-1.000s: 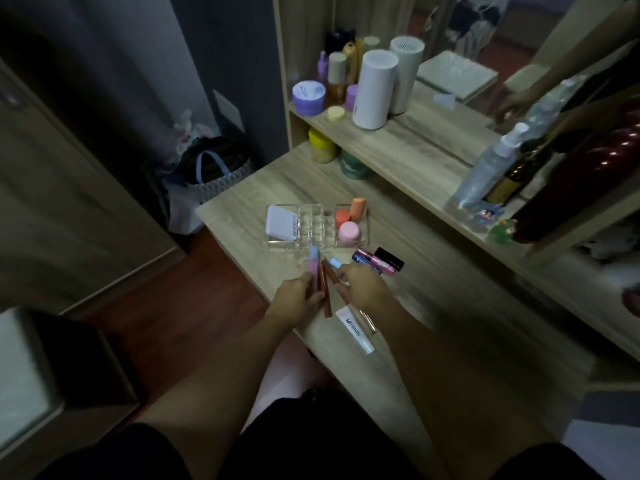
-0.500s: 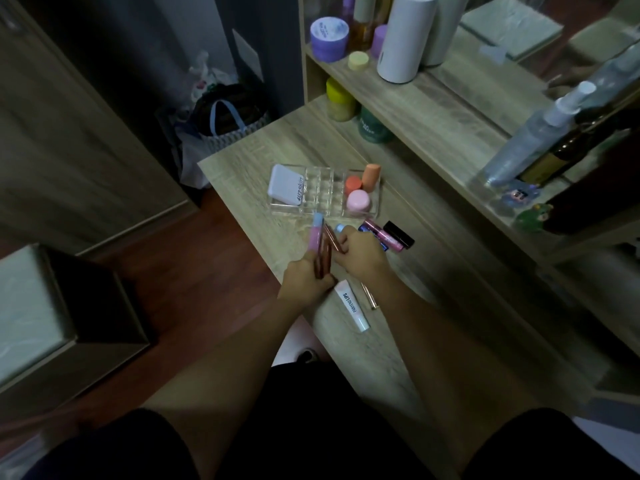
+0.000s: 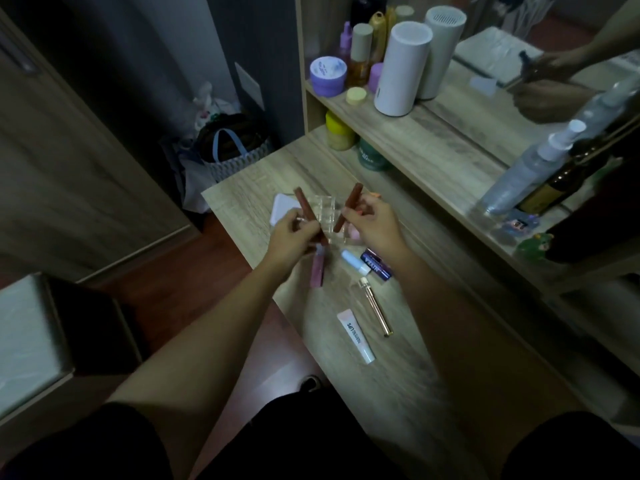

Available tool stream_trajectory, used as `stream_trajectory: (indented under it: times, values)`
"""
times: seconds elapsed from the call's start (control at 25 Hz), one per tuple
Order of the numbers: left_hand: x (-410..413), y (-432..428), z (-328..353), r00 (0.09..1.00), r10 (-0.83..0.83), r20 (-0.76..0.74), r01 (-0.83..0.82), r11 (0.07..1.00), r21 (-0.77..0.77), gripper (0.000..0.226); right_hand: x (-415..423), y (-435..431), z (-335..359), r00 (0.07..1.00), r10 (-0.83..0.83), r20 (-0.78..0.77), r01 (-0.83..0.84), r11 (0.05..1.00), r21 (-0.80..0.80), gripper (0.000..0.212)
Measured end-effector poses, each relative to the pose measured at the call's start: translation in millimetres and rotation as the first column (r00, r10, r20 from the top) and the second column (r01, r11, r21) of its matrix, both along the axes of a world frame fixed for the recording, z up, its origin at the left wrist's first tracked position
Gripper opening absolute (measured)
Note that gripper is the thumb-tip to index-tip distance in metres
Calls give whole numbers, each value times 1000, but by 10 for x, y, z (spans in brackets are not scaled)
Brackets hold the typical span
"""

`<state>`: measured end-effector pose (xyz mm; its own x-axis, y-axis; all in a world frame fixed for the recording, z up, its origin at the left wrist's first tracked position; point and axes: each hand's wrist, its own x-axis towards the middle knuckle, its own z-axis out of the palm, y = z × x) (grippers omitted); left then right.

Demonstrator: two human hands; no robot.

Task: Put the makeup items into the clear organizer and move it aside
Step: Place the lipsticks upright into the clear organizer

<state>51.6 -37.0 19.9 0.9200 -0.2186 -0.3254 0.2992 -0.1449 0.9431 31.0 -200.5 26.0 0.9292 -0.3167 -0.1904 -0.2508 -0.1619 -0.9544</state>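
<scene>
1. The left hand (image 3: 292,239) pinches a thin brown stick (image 3: 309,214) and also holds a shiny pink tube (image 3: 317,270).
2. The right hand (image 3: 372,225) pinches another brown stick (image 3: 348,209), tilted.
3. Both sticks are over the clear plastic organizer (image 3: 325,206), a box with little square holes, on the wood bench (image 3: 398,375).
4. A soft white tube (image 3: 356,337), a skinny gold stick (image 3: 376,306) and a dark blue tube (image 3: 375,266) lie flat nearby.

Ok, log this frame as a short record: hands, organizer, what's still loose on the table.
left hand: holds a brown stick
right hand: holds a second brown stick
organizer: on the table, behind both hands, partly hidden
loose: pink tube, white tube, gold vial, blue stick, pale-blue tube
</scene>
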Motion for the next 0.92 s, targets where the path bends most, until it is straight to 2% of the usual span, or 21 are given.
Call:
stream_trajectory:
  times: [0.12,0.2,0.32,0.52,0.68,0.8,0.92]
  values:
    - [451,25,146,993,25,117,-38,993,108,10,229,25,4,1000,-1,13,3,996,-92,21]
    - [661,57,147,974,-24,226,-33,968,247,9,351,63,-30,1000,8,6,-7,992,-130,21]
    - [867,62,64,933,-168,319,-5,878,479,16,522,119,-115,999,28,23,-23,979,-203,21]
    - [1021,-28,-84,855,-405,325,70,711,700,21,666,151,-253,996,71,-44,-81,957,-279,20]
    - [1091,-104,-157,816,-520,252,137,599,789,22,677,137,-363,990,83,-114,-115,943,-312,22]
    - [1099,-109,-198,816,-526,238,164,606,778,17,720,123,-414,990,80,-119,-117,928,-354,24]
    - [1104,-113,-191,822,-495,283,125,640,758,25,743,117,-427,990,77,-119,-115,926,-359,31]
